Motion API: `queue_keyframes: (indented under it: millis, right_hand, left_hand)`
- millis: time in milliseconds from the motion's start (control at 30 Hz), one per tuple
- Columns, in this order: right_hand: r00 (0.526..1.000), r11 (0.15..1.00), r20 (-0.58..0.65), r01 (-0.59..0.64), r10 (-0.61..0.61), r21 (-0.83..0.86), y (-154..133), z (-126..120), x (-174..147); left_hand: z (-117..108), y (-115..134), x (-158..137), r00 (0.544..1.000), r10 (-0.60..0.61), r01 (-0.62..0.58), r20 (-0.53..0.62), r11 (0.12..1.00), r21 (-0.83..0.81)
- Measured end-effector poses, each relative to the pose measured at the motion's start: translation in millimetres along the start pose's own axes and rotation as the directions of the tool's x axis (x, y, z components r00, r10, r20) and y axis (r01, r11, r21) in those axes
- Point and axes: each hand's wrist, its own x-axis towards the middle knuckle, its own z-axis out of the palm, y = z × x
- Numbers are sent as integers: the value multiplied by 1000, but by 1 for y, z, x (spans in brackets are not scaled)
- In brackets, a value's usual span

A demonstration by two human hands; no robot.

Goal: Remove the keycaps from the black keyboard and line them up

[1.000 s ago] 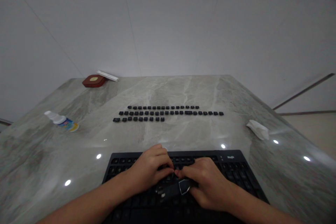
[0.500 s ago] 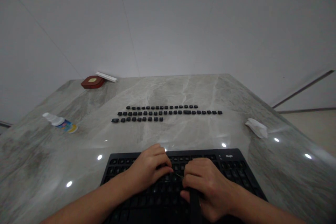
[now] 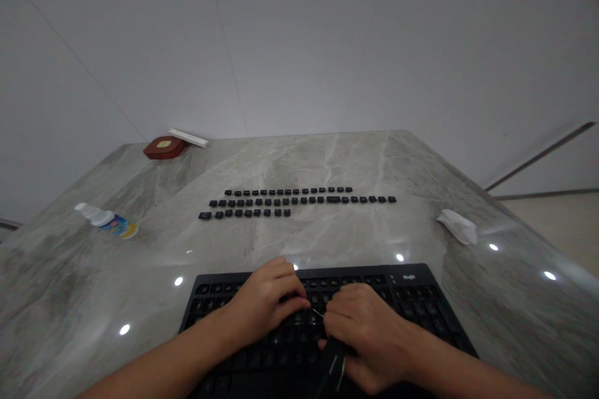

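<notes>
A black keyboard (image 3: 416, 271) lies at the table's front edge, partly hidden under my arms. My left hand (image 3: 269, 293) is closed in a pinch over its middle keys; what the fingertips hold, if anything, is too small to make out. Just right of it, my right hand (image 3: 367, 333) is wrapped round a black-handled tool (image 3: 332, 365) with a thin wire-like metal end. That thin end points towards my left fingertips, low over the keys. Beyond the keyboard, loose black keycaps (image 3: 286, 202) stand in three neat rows.
On the marble-patterned table (image 3: 374, 162), a spray bottle (image 3: 108, 221) lies at the left and a crumpled white tissue (image 3: 457, 227) at the right. At the back left are a reddish-brown case (image 3: 163, 148) and a white strip (image 3: 188, 138). A pale wall (image 3: 309, 50) rises behind.
The black handle in my right hand has tilted, its lower end swinging left. My right hand has shifted slightly left, while my left hand stays almost in place.
</notes>
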Motion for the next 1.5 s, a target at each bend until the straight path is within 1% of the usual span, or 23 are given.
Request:
queue_keyframes:
  millis: [167, 300, 400, 633, 767, 1000, 1133, 1300, 1367, 1500]
  right_hand:
    - [994, 998, -90, -63, 64, 6, -2, -1, -1]
    - [995, 1000, -94, -14, 14, 1, -2, 2, -3]
    - [997, 999, -77, 17, -19, -28, -2, 2, -3]
    - [995, 996, -92, 40, -47, -79, -3, -5, 2]
    - [991, 994, -125, 41, -53, -100, -4, -4, 3]
    - [987, 990, -129, 78, -92, -114, -7, -1, 4]
    - [983, 990, -151, 92, -107, -104, -6, 1, 3]
    - [974, 991, -196, 102, -117, -83, -6, 5, 2]
    - [976, 992, -184, 101, -112, -71, -6, 3, 1]
    - [988, 996, -127, 85, -86, -9, -7, -1, 1]
  left_hand:
    - [-5, 6, 0, 994, 33, -38, 104, 998, 41]
    - [-9, 10, 0, 987, 66, -73, 149, 996, 41]
    - [-11, 11, 0, 983, 91, -96, 159, 995, 27]
    - [-14, 13, 1, 977, 85, -90, 193, 996, 17]
    - [-15, 15, 1, 975, 94, -100, 199, 995, 22]
    - [-15, 16, 2, 972, 104, -112, 211, 993, 27]
    - [-12, 12, 1, 978, 92, -100, 185, 994, 35]
    - [-8, 10, 0, 985, 123, -126, 121, 992, 19]
    - [-7, 10, 0, 986, 126, -129, 107, 992, 14]
    - [-7, 10, 0, 985, 124, -129, 119, 991, 37]
